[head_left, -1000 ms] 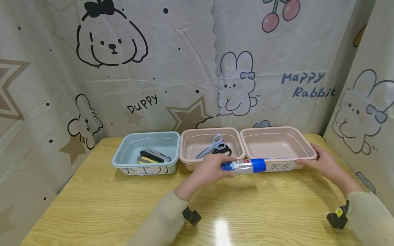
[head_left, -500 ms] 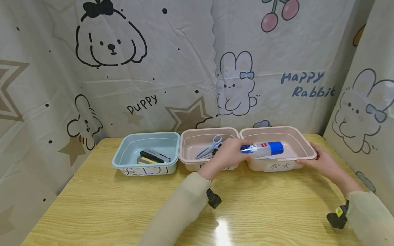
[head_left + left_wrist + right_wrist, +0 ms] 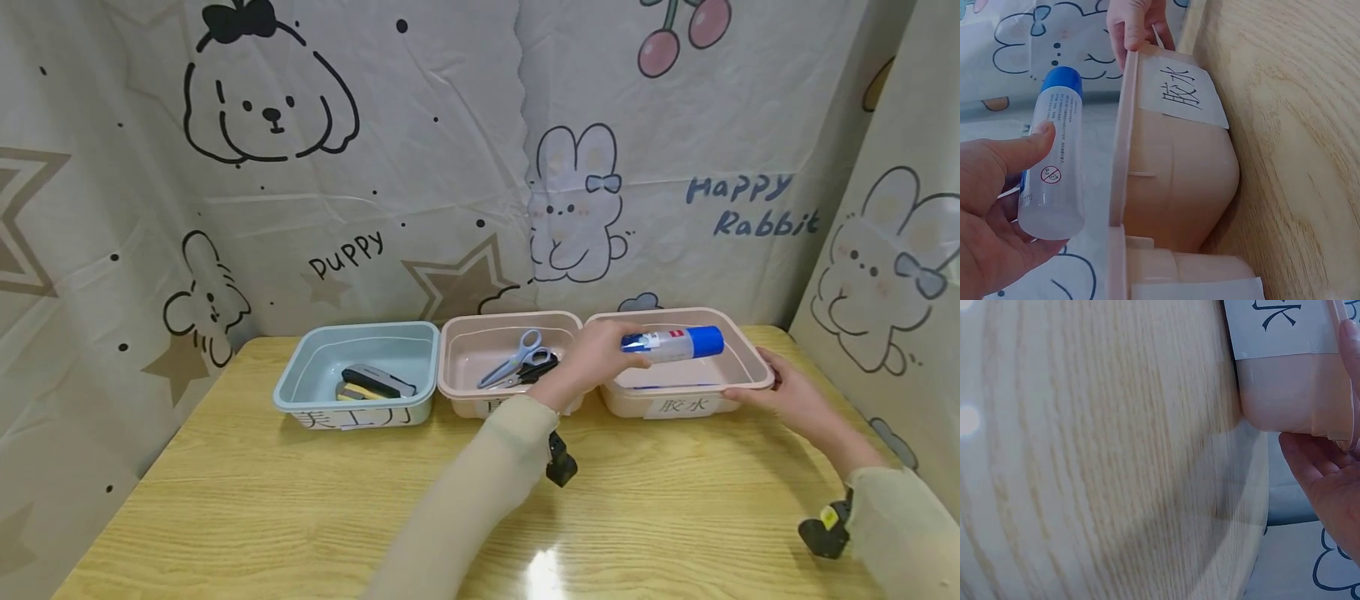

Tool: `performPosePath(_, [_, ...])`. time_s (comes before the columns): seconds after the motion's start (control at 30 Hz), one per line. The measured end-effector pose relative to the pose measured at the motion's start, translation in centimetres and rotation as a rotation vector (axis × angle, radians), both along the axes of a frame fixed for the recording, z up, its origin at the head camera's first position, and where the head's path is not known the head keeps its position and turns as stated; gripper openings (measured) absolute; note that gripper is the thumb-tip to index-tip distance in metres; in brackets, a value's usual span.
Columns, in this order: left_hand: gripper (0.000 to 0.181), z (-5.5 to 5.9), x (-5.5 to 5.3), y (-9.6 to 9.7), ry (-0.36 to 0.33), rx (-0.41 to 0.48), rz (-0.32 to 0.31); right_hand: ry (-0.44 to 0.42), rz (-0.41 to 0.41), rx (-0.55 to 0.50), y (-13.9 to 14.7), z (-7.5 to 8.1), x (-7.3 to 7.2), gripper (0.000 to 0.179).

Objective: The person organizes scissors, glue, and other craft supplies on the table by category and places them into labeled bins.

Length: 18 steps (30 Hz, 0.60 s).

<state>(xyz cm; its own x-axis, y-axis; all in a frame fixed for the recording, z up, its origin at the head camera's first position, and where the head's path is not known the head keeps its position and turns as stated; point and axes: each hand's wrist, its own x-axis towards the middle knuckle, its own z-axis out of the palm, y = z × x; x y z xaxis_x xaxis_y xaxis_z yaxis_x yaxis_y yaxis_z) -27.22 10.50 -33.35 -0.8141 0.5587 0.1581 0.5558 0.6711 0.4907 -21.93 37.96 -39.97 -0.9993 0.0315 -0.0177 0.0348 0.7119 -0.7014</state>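
My left hand [image 3: 600,357] grips a clear glue bottle with a blue cap [image 3: 678,344], its thumb pressed on the bottle's side in the left wrist view. The bottle lies nearly level above the right pink bin [image 3: 626,404], cap pointing right. A white paper label with handwritten characters [image 3: 1180,89] is on that bin's front. My right hand [image 3: 795,407] holds the bin's right end, thumb at the rim and fingers against the outer wall in the right wrist view. Something blue [image 3: 667,387] shows low inside the bin, mostly hidden by the front wall.
In the middle stands another pink bin [image 3: 461,354] with blue scissors [image 3: 517,358] and black-handled scissors [image 3: 542,368]. A light blue bin [image 3: 318,354] at left holds utility knives [image 3: 375,380]. Behind the wooden table [image 3: 300,500] hangs a printed curtain [image 3: 450,167].
My left hand has carried the glue bottle right and upward, from in front of the bins to over the right pink bin. The right hand stays on that bin's end.
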Motion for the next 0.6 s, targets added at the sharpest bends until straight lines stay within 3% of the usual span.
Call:
performPosePath(0.17, [0.047,-0.9,-0.7,1.0,-0.009,0.013,0.025,0.008,0.004,0.002,0.1,0.0,0.0,0.103])
performPosePath(0.6, [0.046,-3.2,-1.5,2.2,0.051,-0.030,0.084,0.020,0.013,-0.003,0.2,0.0,0.2,0.102])
